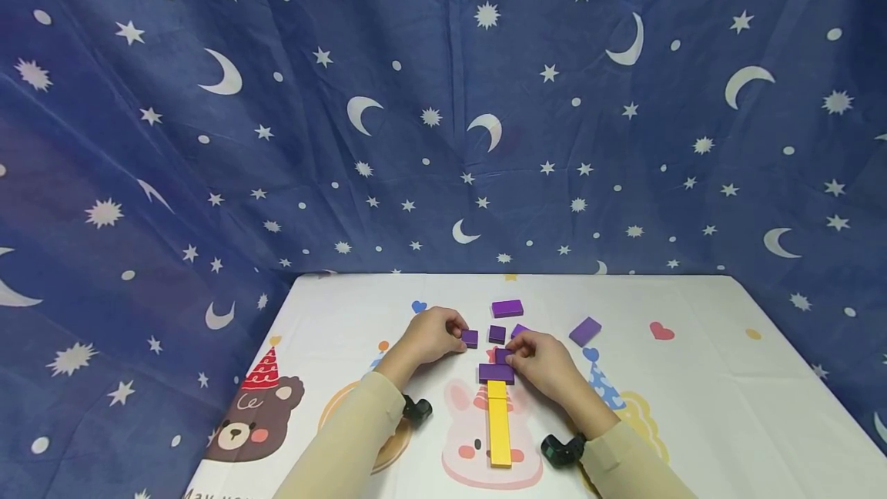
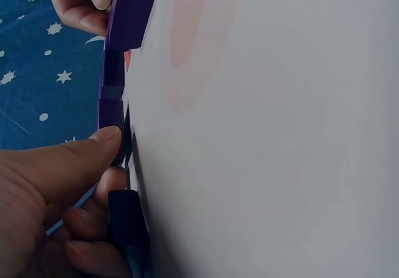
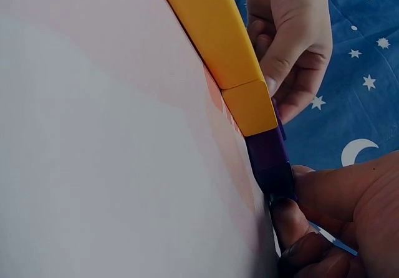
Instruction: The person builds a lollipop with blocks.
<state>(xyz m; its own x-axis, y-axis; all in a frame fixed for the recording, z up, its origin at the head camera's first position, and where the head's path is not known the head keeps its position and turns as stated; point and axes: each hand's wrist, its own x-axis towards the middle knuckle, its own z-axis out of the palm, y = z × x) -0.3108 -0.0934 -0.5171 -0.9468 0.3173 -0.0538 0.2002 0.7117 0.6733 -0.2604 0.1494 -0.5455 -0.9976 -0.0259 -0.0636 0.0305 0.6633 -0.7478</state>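
Observation:
My left hand (image 1: 433,334) pinches a small square purple block (image 1: 470,339) at the left of the purple pieces. In the left wrist view its thumb presses that block's (image 2: 110,113) side. My right hand (image 1: 543,364) grips another purple block (image 1: 503,357) between thumb and fingers, partly hidden by the fingertips. Just nearer to me lies a rectangular purple block (image 1: 496,374), set crosswise. A short yellow block (image 1: 496,389) and a long yellow block (image 1: 500,437) run in line from it toward me. The right wrist view has the yellow piece (image 3: 249,108) close by my right fingertips.
Farther back are a purple square (image 1: 497,334), a purple piece (image 1: 519,329) partly behind my right hand, and a purple rectangle (image 1: 507,308). Another purple rectangle (image 1: 585,331) lies to the right. The white tablecloth (image 1: 762,406) has printed cartoon animals; a blue starry curtain (image 1: 443,152) hangs behind.

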